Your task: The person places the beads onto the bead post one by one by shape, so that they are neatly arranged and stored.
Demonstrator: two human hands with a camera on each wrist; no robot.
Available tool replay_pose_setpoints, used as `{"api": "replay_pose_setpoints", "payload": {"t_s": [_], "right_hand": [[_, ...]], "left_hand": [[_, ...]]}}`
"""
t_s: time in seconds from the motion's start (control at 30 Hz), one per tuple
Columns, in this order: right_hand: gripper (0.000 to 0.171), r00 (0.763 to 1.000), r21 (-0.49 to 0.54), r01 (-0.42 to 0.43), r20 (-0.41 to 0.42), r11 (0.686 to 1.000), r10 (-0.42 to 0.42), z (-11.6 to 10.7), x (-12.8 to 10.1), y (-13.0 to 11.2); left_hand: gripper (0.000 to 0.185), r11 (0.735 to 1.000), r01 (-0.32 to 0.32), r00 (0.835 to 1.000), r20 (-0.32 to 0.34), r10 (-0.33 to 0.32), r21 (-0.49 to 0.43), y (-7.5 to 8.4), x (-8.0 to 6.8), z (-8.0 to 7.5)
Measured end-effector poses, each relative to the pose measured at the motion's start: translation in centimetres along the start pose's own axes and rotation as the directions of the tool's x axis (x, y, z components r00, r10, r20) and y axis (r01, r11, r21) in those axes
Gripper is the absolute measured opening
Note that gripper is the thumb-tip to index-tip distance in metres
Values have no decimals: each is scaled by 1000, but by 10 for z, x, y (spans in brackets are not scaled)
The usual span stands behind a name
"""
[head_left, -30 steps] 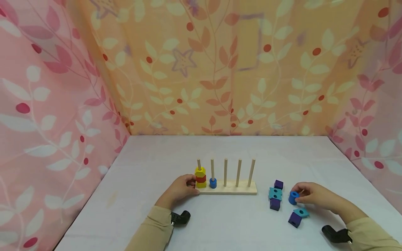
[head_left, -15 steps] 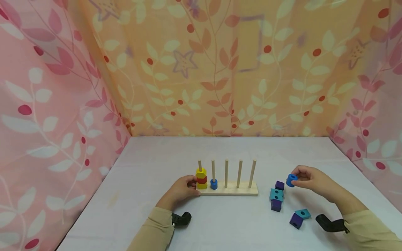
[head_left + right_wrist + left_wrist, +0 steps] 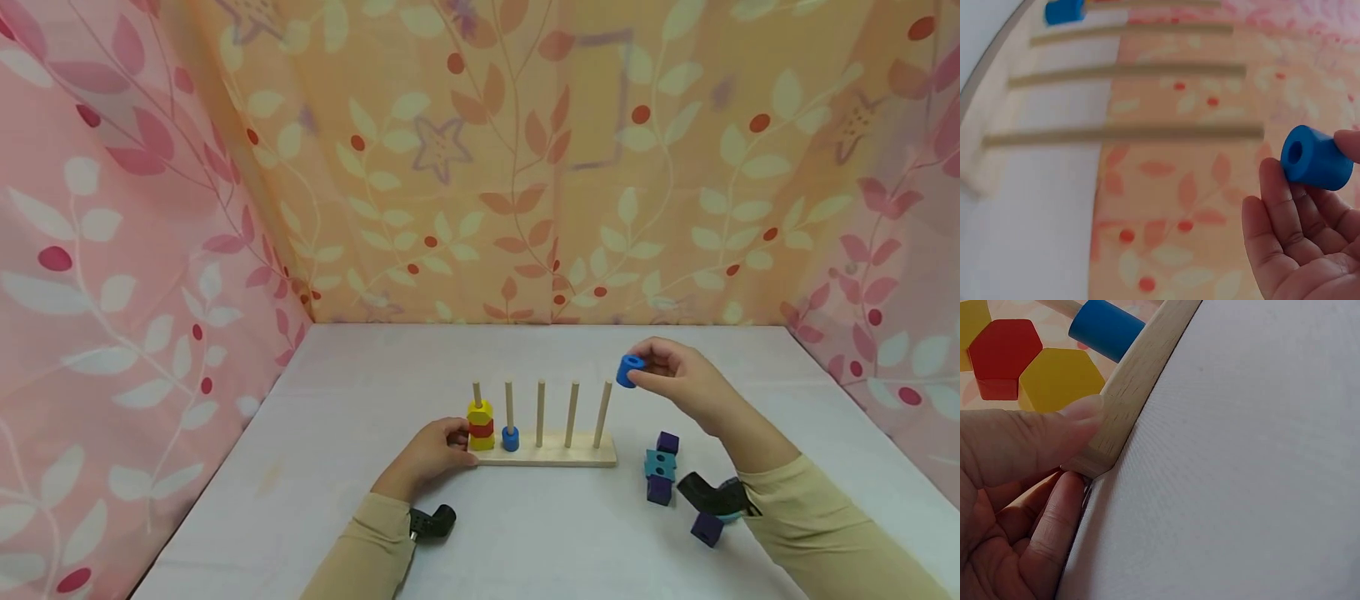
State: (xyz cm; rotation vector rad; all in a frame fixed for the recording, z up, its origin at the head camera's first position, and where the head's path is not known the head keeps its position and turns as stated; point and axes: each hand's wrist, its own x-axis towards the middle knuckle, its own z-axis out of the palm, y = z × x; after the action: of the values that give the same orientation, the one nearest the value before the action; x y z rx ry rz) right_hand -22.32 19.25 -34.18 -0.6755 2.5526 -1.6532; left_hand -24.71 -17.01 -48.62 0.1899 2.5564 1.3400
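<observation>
The right hand (image 3: 686, 385) is raised above the white cloth-covered counter (image 3: 360, 467), and its grip is closed on a small blue wooden cylinder bead with a hole through it (image 3: 629, 370), pinched between the thumb and the fingertips. In the head view the bead is in the air just to the right of the top of the rightmost peg (image 3: 602, 413), near it but not touching it. In the right wrist view the same bead (image 3: 1314, 157) shows its hole toward the pegs, which lie blurred across the picture.

The left hand (image 3: 430, 454) rests on the counter at the left end of the pale wooden base with five upright pegs (image 3: 555, 452). In the left wrist view the thumb (image 3: 1029, 440) lies on the top edge of the base (image 3: 1132, 387) and a finger presses its corner from below, so this grip is closed on the base.

On the first peg from the left sit a yellow hexagon block (image 3: 478, 410), a red block (image 3: 480, 427) and one more yellow block (image 3: 481, 442). On the second peg sits another blue bead (image 3: 511, 438), at the bottom.

On the counter to the right of the base lie loose pieces: a purple cube (image 3: 667, 442), a teal block with holes (image 3: 658, 463), a second purple cube (image 3: 659, 490) and a third one (image 3: 707, 529) nearer to the person. A black wrist mount (image 3: 712, 494) covers part of one more teal piece.
</observation>
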Motion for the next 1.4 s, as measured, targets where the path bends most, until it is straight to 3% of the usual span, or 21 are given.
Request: {"api": "replay_pose_setpoints", "payload": {"t_s": [0.37, 0.5, 0.8, 1.0, 1.4], "right_hand": [[27, 995, 113, 94, 30, 989, -98, 58, 33, -33], [24, 991, 150, 121, 38, 981, -128, 76, 40, -35], [21, 986, 34, 164, -4, 986, -164, 105, 52, -35], [25, 991, -12, 130, -23, 991, -130, 118, 53, -35], [24, 997, -10, 46, -67, 999, -47, 130, 56, -28]], "left_hand": [[46, 999, -31, 1000, 0, 31, -9, -1, 0, -1], [44, 1000, 7, 1000, -3, -7, -25, -1, 0, 0], [40, 1000, 13, 1000, -4, -13, -24, -4, 3, 1], [41, 1000, -3, 1000, -5, 3, -20, -3, 3, 0], [46, 999, -42, 999, 0, 42, -12, 0, 1, -1]]}}
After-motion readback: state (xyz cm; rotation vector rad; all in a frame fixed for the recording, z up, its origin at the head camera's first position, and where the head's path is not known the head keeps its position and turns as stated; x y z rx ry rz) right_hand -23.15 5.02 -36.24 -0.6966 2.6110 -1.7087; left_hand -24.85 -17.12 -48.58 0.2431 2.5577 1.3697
